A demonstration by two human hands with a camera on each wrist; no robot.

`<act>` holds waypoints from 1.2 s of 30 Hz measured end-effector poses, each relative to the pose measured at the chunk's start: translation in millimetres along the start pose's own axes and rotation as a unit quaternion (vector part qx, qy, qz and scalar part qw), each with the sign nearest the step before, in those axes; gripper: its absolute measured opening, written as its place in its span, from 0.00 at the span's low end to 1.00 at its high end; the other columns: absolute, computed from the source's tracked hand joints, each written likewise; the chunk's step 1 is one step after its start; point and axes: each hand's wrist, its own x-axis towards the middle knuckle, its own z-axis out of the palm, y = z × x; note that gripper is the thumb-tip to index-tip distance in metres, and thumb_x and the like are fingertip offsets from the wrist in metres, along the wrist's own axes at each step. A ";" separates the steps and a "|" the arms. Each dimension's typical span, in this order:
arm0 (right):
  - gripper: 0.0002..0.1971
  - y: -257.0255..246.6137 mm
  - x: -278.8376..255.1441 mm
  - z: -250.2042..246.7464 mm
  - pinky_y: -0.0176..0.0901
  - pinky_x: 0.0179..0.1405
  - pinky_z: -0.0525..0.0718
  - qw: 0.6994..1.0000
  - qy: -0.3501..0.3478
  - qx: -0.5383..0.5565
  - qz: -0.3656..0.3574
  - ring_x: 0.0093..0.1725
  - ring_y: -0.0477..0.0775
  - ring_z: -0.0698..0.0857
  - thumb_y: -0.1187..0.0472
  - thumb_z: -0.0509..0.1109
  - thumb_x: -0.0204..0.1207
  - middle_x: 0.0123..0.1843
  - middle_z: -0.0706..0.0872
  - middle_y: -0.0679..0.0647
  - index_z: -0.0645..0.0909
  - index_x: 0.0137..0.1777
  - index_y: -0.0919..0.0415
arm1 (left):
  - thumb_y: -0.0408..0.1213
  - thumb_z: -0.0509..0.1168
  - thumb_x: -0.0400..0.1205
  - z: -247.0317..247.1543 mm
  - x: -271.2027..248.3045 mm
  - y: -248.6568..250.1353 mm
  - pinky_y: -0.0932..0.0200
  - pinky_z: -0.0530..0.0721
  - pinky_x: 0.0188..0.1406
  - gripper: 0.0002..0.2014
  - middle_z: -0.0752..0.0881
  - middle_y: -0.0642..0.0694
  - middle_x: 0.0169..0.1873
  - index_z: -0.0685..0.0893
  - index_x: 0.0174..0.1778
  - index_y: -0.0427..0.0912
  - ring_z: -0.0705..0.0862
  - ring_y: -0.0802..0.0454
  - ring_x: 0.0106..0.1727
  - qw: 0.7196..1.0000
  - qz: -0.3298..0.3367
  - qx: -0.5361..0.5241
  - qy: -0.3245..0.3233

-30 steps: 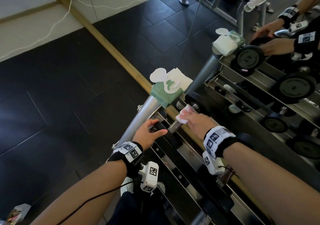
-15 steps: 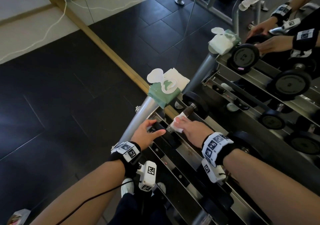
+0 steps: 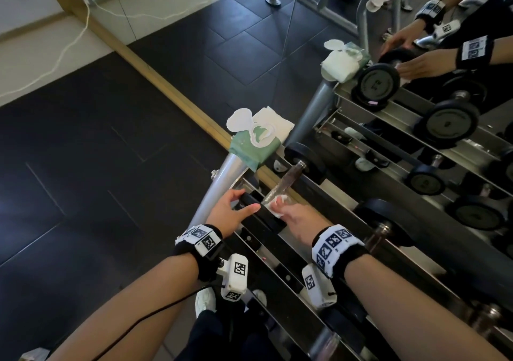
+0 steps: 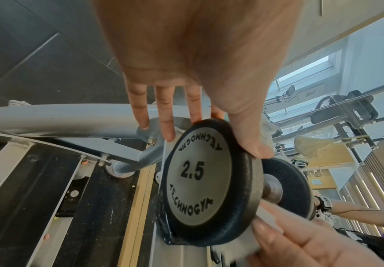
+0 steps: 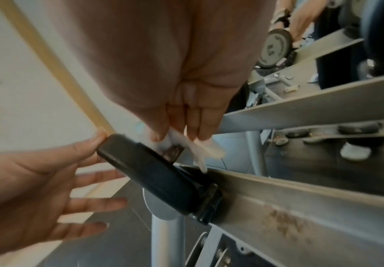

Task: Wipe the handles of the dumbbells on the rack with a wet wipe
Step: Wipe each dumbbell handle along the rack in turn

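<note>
1. Our right fingers (image 5: 195,124) pinch the wet wipe (image 3: 277,203) around the near end of the dumbbell handle (image 3: 286,178), so the cloth wraps the bar rather than skimming it.
2. Our left hand (image 3: 230,212), at nine o'clock from the wipe, lies with straight fingers and the thumb (image 4: 253,142) pressed on the rim of the 2.5 end plate (image 4: 207,180), probably to stop the dumbbell rolling.
3. The dumbbell rests in the top tray of the rack (image 3: 319,194), its far plate at one o'clock.
4. The open wipes pack (image 3: 254,144) sits at twelve o'clock on the rack's post, within easy reach.
</note>
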 end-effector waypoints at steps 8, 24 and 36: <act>0.16 20.1 -3.4 -4.6 0.24 0.40 0.74 0.926 0.211 0.301 0.090 0.50 0.42 0.83 0.59 0.61 0.87 0.55 0.85 0.48 0.82 0.72 0.53 | 0.54 0.73 0.76 -3.2 -0.9 1.8 0.52 0.71 0.75 0.33 0.76 0.50 0.74 0.72 0.76 0.51 0.74 0.54 0.75 1.000 -0.006 0.014 -0.015; 0.17 -2.5 31.9 34.1 0.28 0.45 0.84 0.866 0.269 0.415 0.075 0.48 0.40 0.86 0.58 0.62 0.86 0.49 0.85 0.38 0.83 0.67 0.37 | 0.55 0.75 0.73 -6.5 8.0 2.5 0.70 0.74 0.58 0.30 0.79 0.50 0.71 0.77 0.70 0.54 0.77 0.53 0.70 0.999 -0.004 0.036 -0.015; 0.19 12.7 33.3 5.5 0.19 0.50 0.72 0.885 0.299 0.352 0.055 0.57 0.44 0.82 0.64 0.61 0.87 0.60 0.84 0.44 0.82 0.72 0.46 | 0.55 0.74 0.75 -3.7 3.0 6.6 0.61 0.70 0.65 0.30 0.80 0.53 0.68 0.77 0.71 0.52 0.77 0.57 0.67 0.998 0.002 0.067 -0.003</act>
